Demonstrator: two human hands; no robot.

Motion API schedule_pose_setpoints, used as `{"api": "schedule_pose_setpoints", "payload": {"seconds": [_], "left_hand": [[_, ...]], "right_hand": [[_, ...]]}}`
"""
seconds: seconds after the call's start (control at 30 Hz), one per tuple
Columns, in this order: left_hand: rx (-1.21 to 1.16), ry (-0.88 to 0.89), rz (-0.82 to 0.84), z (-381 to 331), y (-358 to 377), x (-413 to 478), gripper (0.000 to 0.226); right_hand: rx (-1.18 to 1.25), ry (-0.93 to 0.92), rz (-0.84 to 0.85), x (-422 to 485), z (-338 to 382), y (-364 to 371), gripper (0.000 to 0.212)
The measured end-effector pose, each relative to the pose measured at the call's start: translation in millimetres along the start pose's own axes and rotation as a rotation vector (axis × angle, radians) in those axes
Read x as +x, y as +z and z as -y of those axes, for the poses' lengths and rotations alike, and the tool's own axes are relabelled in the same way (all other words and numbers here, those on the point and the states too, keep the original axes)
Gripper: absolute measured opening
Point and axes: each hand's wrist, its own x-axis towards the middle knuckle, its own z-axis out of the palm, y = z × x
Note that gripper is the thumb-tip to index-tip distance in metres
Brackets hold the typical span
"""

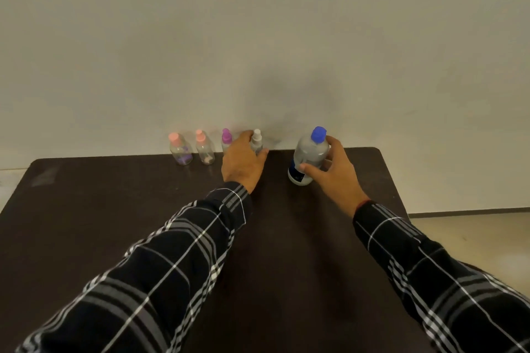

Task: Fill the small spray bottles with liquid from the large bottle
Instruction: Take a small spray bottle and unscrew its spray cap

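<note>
A large clear bottle (309,155) with a blue cap stands upright at the far right of the dark table (114,209). My right hand (335,169) wraps its lower body, thumb in front and fingers behind. Several small spray bottles line the far edge: two with pink caps (180,149) (204,147), one with a purple cap (226,139), one with a white cap (256,142). My left hand (243,162) curls around the white-capped bottle, hiding its lower part and part of the purple-capped one.
A plain wall (258,37) rises right behind the row of bottles. The table's right edge runs close beside the large bottle, with pale floor (473,238) beyond it. Both sleeves are dark plaid.
</note>
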Motion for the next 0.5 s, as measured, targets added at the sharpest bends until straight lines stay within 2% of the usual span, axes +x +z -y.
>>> {"api": "schedule_pose_setpoints", "payload": {"seconds": [0.2, 0.37, 0.5], "left_hand": [[-0.011, 0.043, -0.077, -2.3, -2.1, -15.1, 0.031], [-0.014, 0.102, -0.077, 9.5, -44.2, -75.0, 0.032], [0.033, 0.078, -0.004, 29.1, -72.0, -122.3, 0.041]], "right_hand": [[-0.011, 0.045, 0.079, -47.4, 3.5, -17.9, 0.072], [-0.025, 0.064, 0.135, -81.6, 11.8, -15.6, 0.073], [-0.033, 0.068, 0.175, -102.3, 16.0, -8.3, 0.073]]}}
